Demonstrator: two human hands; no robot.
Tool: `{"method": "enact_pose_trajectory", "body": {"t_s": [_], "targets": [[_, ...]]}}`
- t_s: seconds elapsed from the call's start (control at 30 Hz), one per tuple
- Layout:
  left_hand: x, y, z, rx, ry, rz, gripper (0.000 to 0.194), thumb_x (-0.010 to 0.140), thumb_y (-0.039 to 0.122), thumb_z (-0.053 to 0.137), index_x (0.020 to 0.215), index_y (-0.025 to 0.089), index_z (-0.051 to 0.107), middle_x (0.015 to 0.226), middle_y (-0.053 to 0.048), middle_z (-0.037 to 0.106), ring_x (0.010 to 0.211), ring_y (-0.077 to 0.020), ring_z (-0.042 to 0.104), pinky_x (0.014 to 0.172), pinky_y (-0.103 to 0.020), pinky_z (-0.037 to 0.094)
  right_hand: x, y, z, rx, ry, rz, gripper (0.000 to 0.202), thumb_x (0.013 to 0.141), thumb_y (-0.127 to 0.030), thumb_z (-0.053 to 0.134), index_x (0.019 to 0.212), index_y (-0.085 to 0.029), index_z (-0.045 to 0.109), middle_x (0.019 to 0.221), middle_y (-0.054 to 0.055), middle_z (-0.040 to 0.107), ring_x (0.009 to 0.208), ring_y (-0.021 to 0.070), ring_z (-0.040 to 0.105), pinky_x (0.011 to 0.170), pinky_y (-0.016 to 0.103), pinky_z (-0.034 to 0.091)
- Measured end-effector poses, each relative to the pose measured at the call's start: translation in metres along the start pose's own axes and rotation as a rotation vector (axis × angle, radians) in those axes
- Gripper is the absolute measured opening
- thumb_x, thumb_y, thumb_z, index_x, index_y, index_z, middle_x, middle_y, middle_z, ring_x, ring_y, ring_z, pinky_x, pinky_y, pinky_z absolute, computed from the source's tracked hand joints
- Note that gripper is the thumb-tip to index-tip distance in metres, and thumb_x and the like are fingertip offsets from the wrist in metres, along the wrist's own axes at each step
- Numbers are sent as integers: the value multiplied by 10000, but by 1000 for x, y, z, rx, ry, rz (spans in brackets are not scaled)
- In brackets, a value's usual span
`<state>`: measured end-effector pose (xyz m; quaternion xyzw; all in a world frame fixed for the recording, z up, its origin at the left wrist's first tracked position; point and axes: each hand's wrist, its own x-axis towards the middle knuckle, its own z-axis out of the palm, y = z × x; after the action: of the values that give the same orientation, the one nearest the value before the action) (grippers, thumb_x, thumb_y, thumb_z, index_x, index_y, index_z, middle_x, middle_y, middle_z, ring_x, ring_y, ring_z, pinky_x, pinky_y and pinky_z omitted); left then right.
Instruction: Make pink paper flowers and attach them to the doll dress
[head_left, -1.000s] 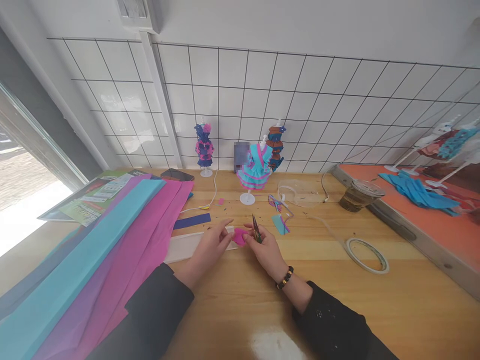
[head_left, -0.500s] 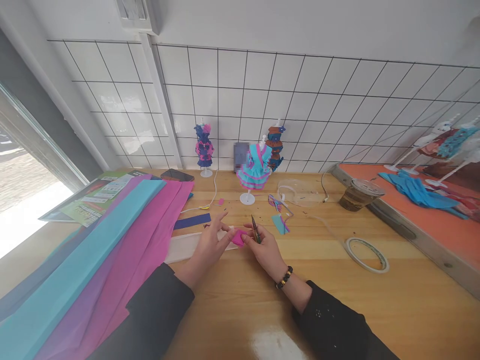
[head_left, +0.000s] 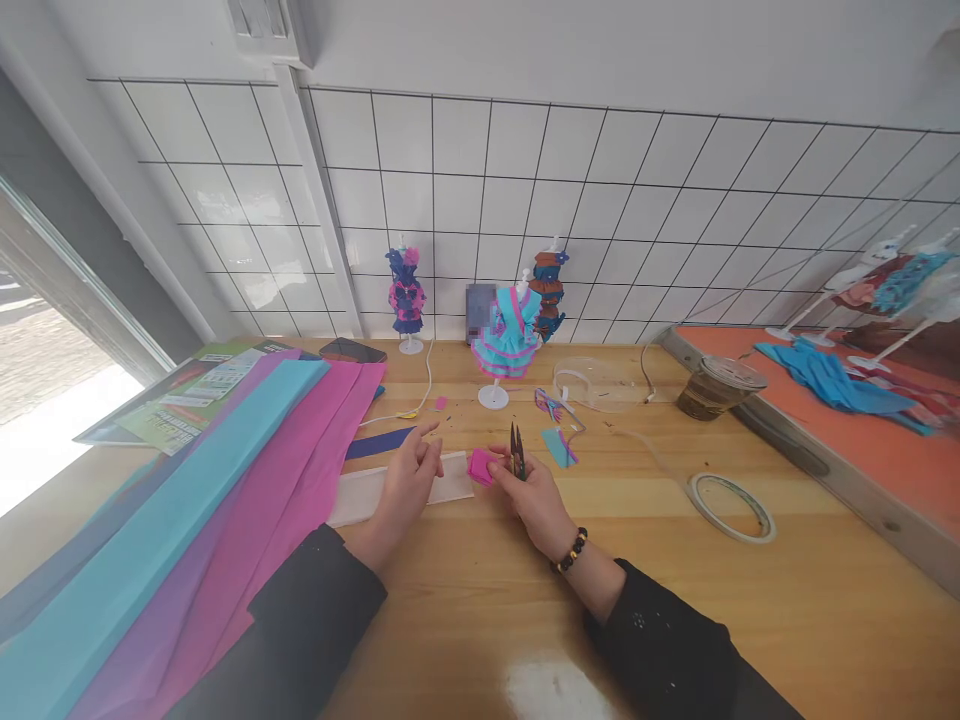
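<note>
Right hand: I am pinching a small pink folded piece of thin material (head_left: 481,467) between thumb and fingers of the right hand (head_left: 531,490), while the same hand is holding dark metal scissors (head_left: 517,452), blades pointing to the far side.
Left hand: I am keeping the left hand (head_left: 409,478) apart from the pink piece, fingers loosely spread and partly curled; I am seeing nothing between them.
Pink piece: sitting at the right end of a flat white strip (head_left: 450,480); contact with the strip, I cannot tell.
White strip: passing under or behind the left hand; a dark blue strip (head_left: 379,443) is lying just beyond.
Left side: long turquoise, purple and pink sheets (head_left: 300,440) are lying layered.
Far side: a small dress form in a turquoise and pink ruffled dress (head_left: 510,335) is standing upright.
Right side: a roll of white tape (head_left: 732,508) is lying flat.
</note>
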<state>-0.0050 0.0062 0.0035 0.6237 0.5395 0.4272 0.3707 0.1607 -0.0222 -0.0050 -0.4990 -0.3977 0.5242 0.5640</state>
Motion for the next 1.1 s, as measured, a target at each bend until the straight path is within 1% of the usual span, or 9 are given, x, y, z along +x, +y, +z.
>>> {"method": "enact_pose_trajectory", "body": {"t_s": [0.13,0.3,0.43,0.57,0.67,0.77,0.9,1.0,1.1], "targets": [[-4,4,1,12,-99,-25,505,838,479,407,1232,171,475,416,91,325,370,-90,331,408,-204,244,3,-3,-7,363,-113,214,327,634,-284,715,913,-174,584,526,-91,432,359,11,198,344,153,160],[-5,3,2,9,-164,-33,514,817,506,432,1178,154,533,450,89,275,376,-79,293,403,-204,217,7,-14,-19,618,-261,346,192,666,-175,630,850,-188,577,661,-58,482,378,3,126,340,123,148],[-1,-4,3,77,-88,122,389,770,429,535,1050,170,611,576,40,447,550,-111,449,553,-227,371,6,-18,-21,610,-304,334,240,710,-164,554,943,-215,582,657,-62,435,383,30,99,329,135,159],[2,-7,4,75,-19,197,366,774,326,534,1116,201,572,876,-31,611,735,-134,537,714,-266,426,5,-18,-20,656,-325,362,270,695,-139,552,954,-209,580,651,-66,424,381,19,99,336,117,162],[2,-5,2,19,-9,75,369,812,406,483,1090,180,572,639,11,595,608,-124,534,608,-236,414,5,-17,-21,696,-326,386,265,705,-131,543,959,-197,579,654,-67,427,381,12,109,340,107,160],[-1,-2,-1,21,14,-50,410,826,523,407,815,167,611,396,64,402,403,-101,408,457,-214,321,5,-15,-20,657,-310,384,227,701,-141,549,921,-190,581,649,-65,436,383,13,114,343,120,152],[-5,4,-3,58,-23,-54,535,827,575,345,529,165,515,381,55,298,383,-92,341,443,-225,274,3,-8,-15,466,-257,307,275,672,-200,610,943,-200,565,631,-67,459,378,13,143,359,151,144],[-7,10,-3,14,-104,16,518,857,544,297,761,150,621,424,43,362,459,-123,422,493,-236,322,1,-5,-9,203,-176,158,387,688,-310,643,1045,-201,540,570,-86,412,380,33,204,373,179,181],[-9,12,-2,-69,-223,78,475,870,488,331,1140,152,529,591,10,538,637,-149,532,607,-248,396,-2,-6,-4,-103,-123,-77,380,712,-358,629,1038,-174,559,596,-60,451,476,74,380,473,218,341]]}}
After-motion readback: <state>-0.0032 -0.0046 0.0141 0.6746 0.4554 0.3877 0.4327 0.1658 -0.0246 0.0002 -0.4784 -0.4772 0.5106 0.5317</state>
